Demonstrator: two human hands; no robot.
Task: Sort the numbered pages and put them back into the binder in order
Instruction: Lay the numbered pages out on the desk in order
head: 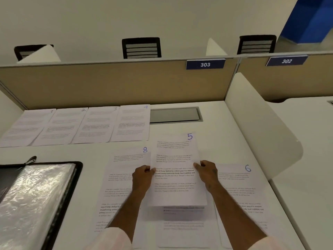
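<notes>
A white desk [225, 141] fills the view, closed at the back by a tan partition [108, 83] and on the right by a curved white side divider [261, 123]. Beyond the partition stand black office chairs [141, 47].

At the near left lies the binder [36, 195], open flat – a black zip-edged folder with clear plastic sleeves uppermost. Glare on the top sleeve hides whatever it may hold. Its zip pull [30, 160] rests on the desk at the far corner.

Along the back edge four sheets lie side by side, edges touching or slightly overlapping: page 1 [27, 129], page 2 [61, 127], page 3 [95, 125] and page 4 [132, 123], in that order from left to right. Just right of page 4 a grey cable hatch [175, 114] is set into the desk.

Nearer, page 8 [124, 177] lies flat left of centre and page 6 [241, 186] flat to the right. Between them page 5 [176, 159] is held up off the desk, casting a shadow on another printed sheet [180, 228] below it, whose number is covered.

The left hand [142, 177] pinches page 5 by its left edge and the right hand [207, 173] pinches the right edge – each with the thumb on top.

Blue signs on the partition read 303 [205, 64] and 302 [286, 61].
</notes>
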